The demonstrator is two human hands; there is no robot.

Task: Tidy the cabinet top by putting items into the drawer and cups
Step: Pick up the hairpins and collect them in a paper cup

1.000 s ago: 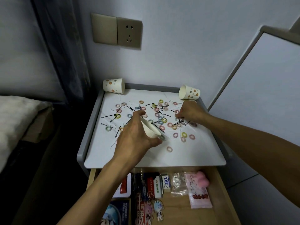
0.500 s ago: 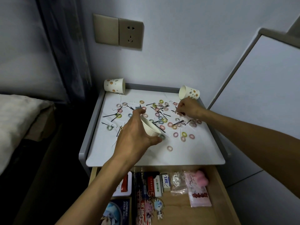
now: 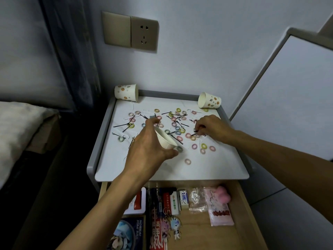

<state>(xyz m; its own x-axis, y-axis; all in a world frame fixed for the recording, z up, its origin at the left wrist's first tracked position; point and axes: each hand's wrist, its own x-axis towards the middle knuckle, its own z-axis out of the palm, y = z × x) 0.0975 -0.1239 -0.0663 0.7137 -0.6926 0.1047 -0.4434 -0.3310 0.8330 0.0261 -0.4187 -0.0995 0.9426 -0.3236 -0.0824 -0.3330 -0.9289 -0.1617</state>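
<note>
Head view. Auditor: State of the left hand (image 3: 149,150)?

Inspector: Its fingers are curled round a white cup (image 3: 164,139). The thumb lies along the near side and the forefinger hooks over the far side. The cup is tilted and held above the middle of the top (image 3: 216,168). I cannot tell whether its lower edge touches the surface.

Auditor: And the right hand (image 3: 212,128)?

Inspector: It is palm down over the right half of the top. The fingertips (image 3: 199,127) are bent down and drawn close together, a narrow pinch on black pins (image 3: 195,134) lying there. I cannot tell whether any pin is off the surface.

Auditor: What else is on the top?

Inspector: Small coloured ties (image 3: 194,146) and more black pins are scattered across the middle and the back. One tie lies just beside the left thumb. A rear-left cup (image 3: 126,92) lies on its side in the back left corner. A rear-right cup (image 3: 210,100) lies on its side in the back right corner, mouth turned left. Both are spotted and both lie apart from the hands.

Auditor: The drawer (image 3: 243,204)?

Inspector: It is pulled out below the top. It holds boxes, an eraser (image 3: 183,197), clear packets, a pink plush (image 3: 223,194) and a charm (image 3: 174,225).

Auditor: Surroundings?

Inspector: There is a socket (image 3: 144,34) on the wall above.
</note>
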